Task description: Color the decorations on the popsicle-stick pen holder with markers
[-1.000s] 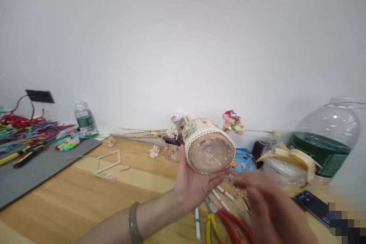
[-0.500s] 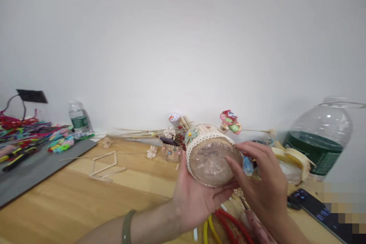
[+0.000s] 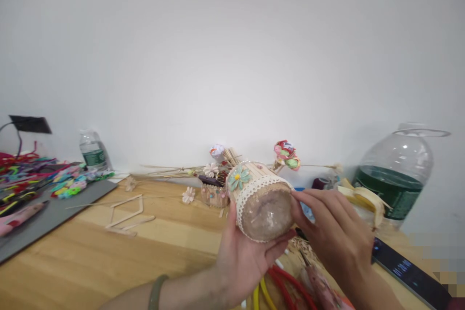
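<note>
Big water bottle by the wall, and off to its left there's this lace-trimmed pot held up, tipped so the base shows. Left hand has it gripped from underneath. Right hand has fingertips at the base's edge, can't tell if they're actually pinching. Phone's lying in front of the bottle.

The far end of the lace-edged container is facing away and so is hiding, and the container is also covering some fingers of the left hand. The right hand is blocking much of a blue item (its kind I cannot tell). The lower edge is cutting the red handles and yellow handles. Coarse squares are masking the area beside the phone.
</note>
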Tool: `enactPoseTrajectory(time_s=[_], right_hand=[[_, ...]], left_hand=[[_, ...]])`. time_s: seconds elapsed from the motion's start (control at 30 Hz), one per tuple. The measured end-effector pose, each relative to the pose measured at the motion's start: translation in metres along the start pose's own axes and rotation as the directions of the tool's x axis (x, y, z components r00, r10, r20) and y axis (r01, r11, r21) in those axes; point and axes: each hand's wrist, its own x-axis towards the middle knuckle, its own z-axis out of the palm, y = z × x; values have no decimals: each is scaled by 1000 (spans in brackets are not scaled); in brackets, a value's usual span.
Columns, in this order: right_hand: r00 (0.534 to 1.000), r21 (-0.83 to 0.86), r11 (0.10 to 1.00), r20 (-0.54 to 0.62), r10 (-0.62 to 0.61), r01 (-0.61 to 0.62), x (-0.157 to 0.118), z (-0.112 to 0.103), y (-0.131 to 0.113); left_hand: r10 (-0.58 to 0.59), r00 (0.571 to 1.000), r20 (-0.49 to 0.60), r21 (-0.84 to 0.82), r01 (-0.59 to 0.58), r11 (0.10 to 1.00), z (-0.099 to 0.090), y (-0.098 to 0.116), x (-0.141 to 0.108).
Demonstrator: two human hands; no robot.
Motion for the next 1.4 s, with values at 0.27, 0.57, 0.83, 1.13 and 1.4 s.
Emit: enactPoseTrajectory(time_s=[0.27,0.57,0.83,1.13,1.4], right_hand=[[902,229,883,-43,431,-411,3,-5,7],[976,260,941,60,211,-219,10,-15,-1],[990,145,988,131,43,-62,8,-9,2],[983,182,980,177,42,-74,12,-13,8],[869,435,754,191,457,-492,8,-13,7]], left_hand=[[-63,997,45,32,62,998,-4,2,1],[-54,993,102,71,47,996,-13,2,5],[92,990,110,143,-107,984,-14,5,9],[272,939,209,282,-324,903,-22,10,15],[92,978,188,200,-130,971,-13,12,11]])
